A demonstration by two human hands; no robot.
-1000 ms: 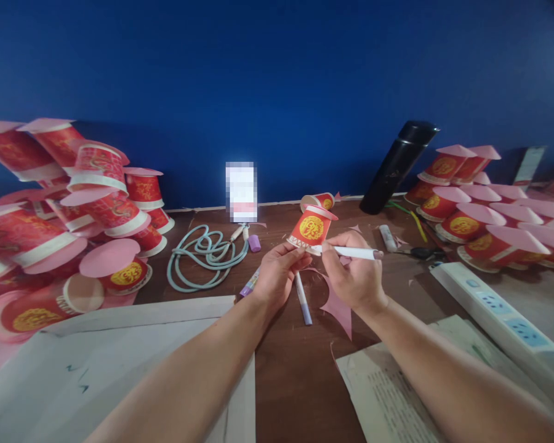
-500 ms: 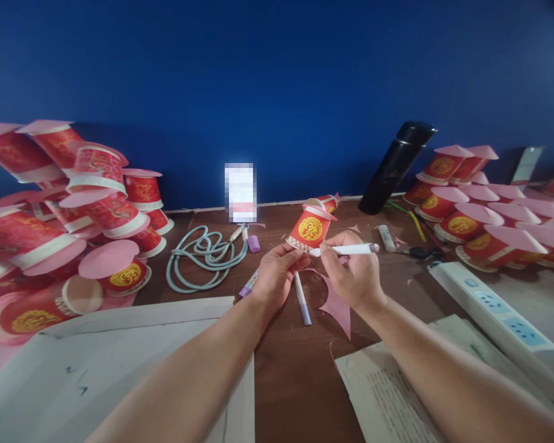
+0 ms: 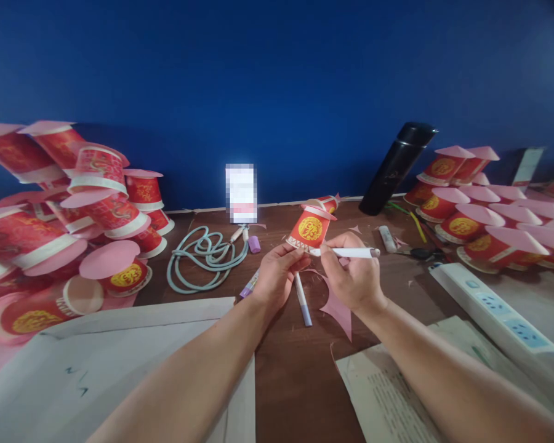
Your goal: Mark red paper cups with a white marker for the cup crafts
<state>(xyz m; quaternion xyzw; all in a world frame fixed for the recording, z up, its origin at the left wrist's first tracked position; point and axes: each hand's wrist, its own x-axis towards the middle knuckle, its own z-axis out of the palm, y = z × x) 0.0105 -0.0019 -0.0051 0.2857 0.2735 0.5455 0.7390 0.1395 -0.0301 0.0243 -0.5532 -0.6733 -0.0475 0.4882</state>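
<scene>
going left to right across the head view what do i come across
Pile of red cups → coiled cable → purple cap → left hand → the pinched cup → right hand, holding a white pen → black bottle → second pile of cups

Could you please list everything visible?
Held cup: one, red/pink, centre
Held pen: one, white, centre
Other cups: many, red/pink, around
Loose pen: one, white/purple, centre
Cap: one, purple, centre
Cable: one, bluish, left
Bottle: one, black, right
Power strip: one, white, right
Papers: at least two, pale, foreground
Scraps: several, pink, centre
Pixelated patch: one, white, rear
Small items: several, mixed, scattered
Wall: one, blue, rear
Table: one, brown, beneath
Left hand: one, bare, centre
Right hand: one, bare, centre
</scene>
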